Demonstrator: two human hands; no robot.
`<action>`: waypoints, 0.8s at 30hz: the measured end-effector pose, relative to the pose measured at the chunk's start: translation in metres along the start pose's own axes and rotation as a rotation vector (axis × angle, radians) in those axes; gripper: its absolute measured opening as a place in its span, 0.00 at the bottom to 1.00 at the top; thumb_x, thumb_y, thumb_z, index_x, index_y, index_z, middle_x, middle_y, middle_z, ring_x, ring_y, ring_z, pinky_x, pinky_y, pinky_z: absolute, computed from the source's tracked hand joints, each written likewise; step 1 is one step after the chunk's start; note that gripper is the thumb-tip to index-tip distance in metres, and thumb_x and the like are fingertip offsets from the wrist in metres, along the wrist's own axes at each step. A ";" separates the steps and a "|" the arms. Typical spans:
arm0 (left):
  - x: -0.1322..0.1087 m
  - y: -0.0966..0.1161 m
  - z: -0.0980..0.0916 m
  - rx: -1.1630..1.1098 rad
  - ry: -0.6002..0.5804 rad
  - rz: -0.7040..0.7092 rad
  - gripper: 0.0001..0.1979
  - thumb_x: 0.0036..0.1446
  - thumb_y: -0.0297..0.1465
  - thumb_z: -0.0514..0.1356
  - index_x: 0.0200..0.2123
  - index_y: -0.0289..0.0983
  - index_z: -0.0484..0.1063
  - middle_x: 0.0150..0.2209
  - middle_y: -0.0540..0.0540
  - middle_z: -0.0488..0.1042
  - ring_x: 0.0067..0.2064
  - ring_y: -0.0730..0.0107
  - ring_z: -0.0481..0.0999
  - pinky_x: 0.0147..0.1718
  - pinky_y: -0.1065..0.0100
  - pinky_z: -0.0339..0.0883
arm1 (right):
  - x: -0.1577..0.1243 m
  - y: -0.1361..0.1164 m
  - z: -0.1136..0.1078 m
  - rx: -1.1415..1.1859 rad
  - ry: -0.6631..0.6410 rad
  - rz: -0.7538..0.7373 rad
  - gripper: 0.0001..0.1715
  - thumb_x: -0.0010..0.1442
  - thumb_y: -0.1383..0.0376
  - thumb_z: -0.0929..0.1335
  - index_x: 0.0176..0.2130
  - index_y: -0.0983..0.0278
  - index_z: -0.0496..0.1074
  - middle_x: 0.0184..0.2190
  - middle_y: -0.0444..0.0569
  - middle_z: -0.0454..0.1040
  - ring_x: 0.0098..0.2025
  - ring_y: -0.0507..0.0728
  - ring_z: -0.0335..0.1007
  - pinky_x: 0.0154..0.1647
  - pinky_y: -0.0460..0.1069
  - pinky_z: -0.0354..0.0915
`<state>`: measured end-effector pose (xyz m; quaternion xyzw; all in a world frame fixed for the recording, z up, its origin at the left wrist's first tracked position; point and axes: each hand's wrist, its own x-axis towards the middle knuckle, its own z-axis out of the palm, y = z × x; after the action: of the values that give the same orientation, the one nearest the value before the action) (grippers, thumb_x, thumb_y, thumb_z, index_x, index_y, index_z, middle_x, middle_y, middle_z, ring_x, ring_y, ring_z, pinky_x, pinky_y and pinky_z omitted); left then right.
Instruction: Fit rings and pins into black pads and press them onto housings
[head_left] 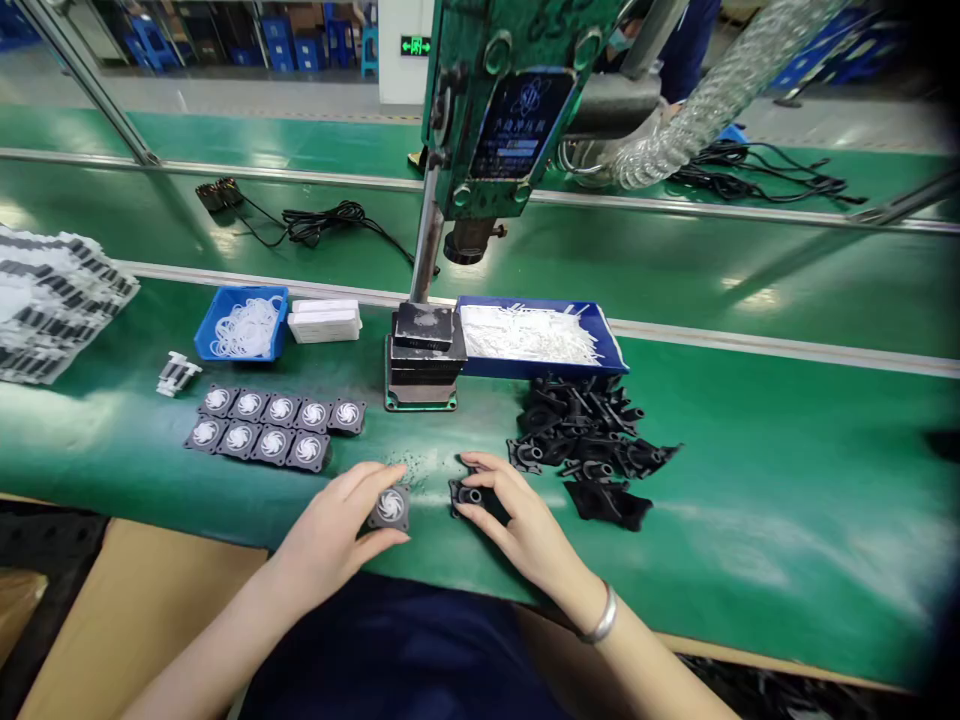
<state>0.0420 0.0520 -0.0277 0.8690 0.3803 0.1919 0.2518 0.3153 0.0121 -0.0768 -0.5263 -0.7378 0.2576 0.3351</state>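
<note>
At the table's near middle, my left hand (326, 540) has its thumb and fingers around a square black part with a white swirl disc (390, 507). Just to the right, my right hand (525, 520) is closed on a black plastic part with a round collar (469, 495); its far side is hidden by my fingers. Between and beyond the hands lie small dark crumbs (409, 470). Two rows of similar square swirl parts (274, 442) rest to the left. A heap of loose black plastic parts (577, 430) lies right of my right hand.
A green press (517, 100) hangs over a black metal base block (424, 365). A blue bin (277, 350) holds white rings, and a blue tray (547, 370) holds white strips. White blocks (324, 322) and stacked black-and-white pieces (52, 300) stand left. Cables (330, 222) lie behind.
</note>
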 end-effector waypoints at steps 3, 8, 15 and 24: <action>-0.003 0.005 0.026 -0.160 0.060 0.021 0.30 0.61 0.36 0.64 0.63 0.42 0.57 0.53 0.40 0.74 0.56 0.58 0.74 0.55 0.56 0.72 | 0.002 -0.011 -0.004 -0.041 0.017 -0.052 0.13 0.66 0.62 0.68 0.49 0.60 0.66 0.57 0.56 0.68 0.62 0.62 0.63 0.61 0.61 0.65; -0.005 0.000 0.039 -0.233 0.206 0.146 0.18 0.60 0.31 0.65 0.52 0.39 0.64 0.51 0.38 0.74 0.55 0.59 0.75 0.54 0.56 0.74 | 0.001 -0.034 -0.007 -0.111 0.001 -0.357 0.14 0.64 0.65 0.69 0.49 0.62 0.67 0.52 0.55 0.74 0.62 0.64 0.62 0.60 0.62 0.62; -0.006 -0.005 0.036 -0.200 0.224 0.334 0.12 0.60 0.24 0.63 0.47 0.35 0.69 0.44 0.42 0.75 0.58 0.58 0.74 0.56 0.57 0.73 | 0.007 -0.041 -0.002 -0.202 -0.044 -0.508 0.11 0.65 0.65 0.68 0.49 0.63 0.70 0.49 0.53 0.77 0.59 0.62 0.66 0.58 0.61 0.64; -0.005 -0.007 0.040 -0.165 0.258 0.332 0.09 0.61 0.25 0.63 0.45 0.35 0.71 0.42 0.43 0.73 0.56 0.57 0.75 0.53 0.57 0.76 | 0.009 -0.043 -0.001 -0.256 -0.011 -0.550 0.13 0.64 0.67 0.68 0.49 0.64 0.72 0.49 0.54 0.76 0.57 0.62 0.67 0.57 0.60 0.66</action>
<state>0.0557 0.0408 -0.0644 0.8643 0.2441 0.3708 0.2363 0.2881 0.0076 -0.0429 -0.3431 -0.8809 0.0650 0.3194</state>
